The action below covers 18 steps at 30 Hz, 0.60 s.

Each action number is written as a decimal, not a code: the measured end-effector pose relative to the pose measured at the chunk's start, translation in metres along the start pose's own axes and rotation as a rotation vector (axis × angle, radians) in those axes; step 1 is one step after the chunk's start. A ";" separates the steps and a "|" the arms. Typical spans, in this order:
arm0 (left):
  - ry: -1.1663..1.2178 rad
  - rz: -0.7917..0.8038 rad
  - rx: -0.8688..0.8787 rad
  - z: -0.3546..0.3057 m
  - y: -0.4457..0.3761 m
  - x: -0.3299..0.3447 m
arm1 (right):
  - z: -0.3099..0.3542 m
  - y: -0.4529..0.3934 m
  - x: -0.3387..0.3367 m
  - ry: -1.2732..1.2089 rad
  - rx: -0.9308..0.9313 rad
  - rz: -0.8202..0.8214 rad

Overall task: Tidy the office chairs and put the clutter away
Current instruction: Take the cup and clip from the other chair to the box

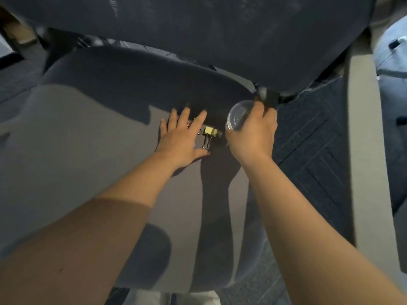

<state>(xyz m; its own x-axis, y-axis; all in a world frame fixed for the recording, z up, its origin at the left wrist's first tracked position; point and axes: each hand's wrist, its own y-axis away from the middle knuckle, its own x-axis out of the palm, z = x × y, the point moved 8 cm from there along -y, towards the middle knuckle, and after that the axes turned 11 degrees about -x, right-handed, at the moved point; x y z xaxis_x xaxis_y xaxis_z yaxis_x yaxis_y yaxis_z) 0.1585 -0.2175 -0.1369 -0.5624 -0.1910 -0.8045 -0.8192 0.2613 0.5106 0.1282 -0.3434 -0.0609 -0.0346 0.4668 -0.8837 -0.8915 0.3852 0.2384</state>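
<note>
Head cam: we lay our left hand [182,137] flat, fingers spread, on the chair seat [92,137] w/ a yellow binder clip [209,134] just beside it. Our right hand [253,134] is clamped round a clear plastic cup [237,115], tilted, near the clip.

Grey office chair seat [88,150]: matt woven cloth, smooth nap. Dark backrest [220,29]: fine mesh fabric, matt. Clear plastic cup [239,116]: glossy, transparent, smooth. Yellow binder clip [210,131]: painted body, shiny wire metal handles. Dark floor carpet [308,146], right: ribbed, rough pile, tiled.
</note>
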 end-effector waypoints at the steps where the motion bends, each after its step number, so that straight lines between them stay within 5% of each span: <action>1: -0.032 -0.006 0.029 -0.003 -0.004 0.005 | -0.003 -0.002 0.002 -0.008 0.015 -0.001; 8: -0.165 -0.262 0.333 -0.012 -0.001 0.015 | -0.015 -0.007 0.015 -0.015 0.046 0.007; 14: -0.170 -0.314 0.265 -0.003 0.005 0.011 | -0.009 -0.004 0.018 -0.015 0.022 0.025; 18: -0.011 -0.175 0.168 0.012 0.006 0.000 | 0.003 0.002 0.019 -0.050 -0.006 0.029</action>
<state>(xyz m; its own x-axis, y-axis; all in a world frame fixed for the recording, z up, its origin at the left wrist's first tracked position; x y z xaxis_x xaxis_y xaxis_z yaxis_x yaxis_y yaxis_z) 0.1547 -0.2047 -0.1376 -0.4112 -0.2370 -0.8802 -0.8733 0.3791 0.3060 0.1267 -0.3316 -0.0759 -0.0378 0.5172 -0.8550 -0.8933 0.3661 0.2609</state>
